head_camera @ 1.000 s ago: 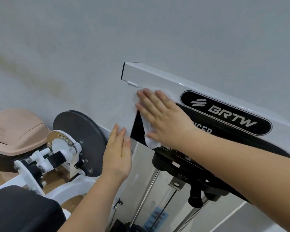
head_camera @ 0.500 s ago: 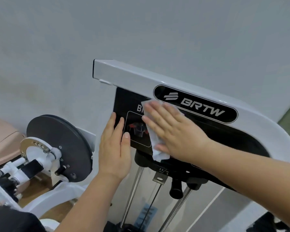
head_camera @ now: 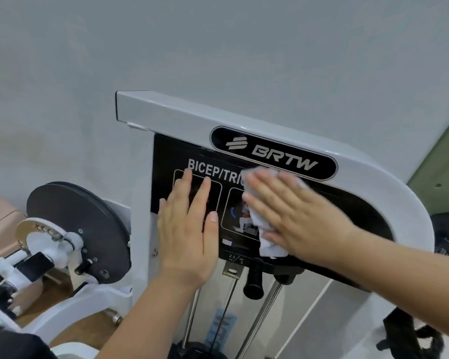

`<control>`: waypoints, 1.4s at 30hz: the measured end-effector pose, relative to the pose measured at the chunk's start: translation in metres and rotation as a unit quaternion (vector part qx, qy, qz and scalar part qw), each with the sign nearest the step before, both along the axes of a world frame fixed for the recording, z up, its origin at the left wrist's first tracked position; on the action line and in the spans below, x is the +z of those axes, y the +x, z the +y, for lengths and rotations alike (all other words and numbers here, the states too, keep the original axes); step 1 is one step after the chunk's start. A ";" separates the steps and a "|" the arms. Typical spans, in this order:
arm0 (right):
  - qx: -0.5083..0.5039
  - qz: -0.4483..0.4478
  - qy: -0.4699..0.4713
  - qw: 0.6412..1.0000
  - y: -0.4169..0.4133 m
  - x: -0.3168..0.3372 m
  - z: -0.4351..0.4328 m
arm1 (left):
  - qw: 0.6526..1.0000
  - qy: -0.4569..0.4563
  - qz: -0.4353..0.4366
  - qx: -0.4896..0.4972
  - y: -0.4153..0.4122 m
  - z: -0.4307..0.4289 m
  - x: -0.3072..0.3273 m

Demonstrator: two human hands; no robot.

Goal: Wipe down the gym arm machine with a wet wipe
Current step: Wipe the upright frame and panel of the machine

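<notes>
Wipe (head_camera: 267,246) pinned against black instruction panel (head_camera: 163,164) under right hand (head_camera: 296,218), grip spread flat, fingers straight. Left hand (head_camera: 187,234) flat on panel alongside, grip spread, holding nothing.

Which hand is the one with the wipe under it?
The right hand, pressing the wipe flat on the black panel under the BRTW logo; the left hand rests bare on the panel beside it.

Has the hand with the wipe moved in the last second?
Yes. The right hand and wet wipe slid rightward, from the panel's left edge to under the BRTW logo.
</notes>
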State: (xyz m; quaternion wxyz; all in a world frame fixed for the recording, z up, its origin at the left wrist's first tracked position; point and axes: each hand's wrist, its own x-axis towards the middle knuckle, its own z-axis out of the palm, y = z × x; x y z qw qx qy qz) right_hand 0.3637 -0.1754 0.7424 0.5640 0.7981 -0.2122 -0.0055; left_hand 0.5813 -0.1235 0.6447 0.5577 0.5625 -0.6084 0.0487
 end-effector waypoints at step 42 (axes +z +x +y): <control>0.038 -0.276 0.052 0.959 -0.190 -0.093 0.023 | 0.992 0.069 -0.107 0.001 -0.218 0.047 0.016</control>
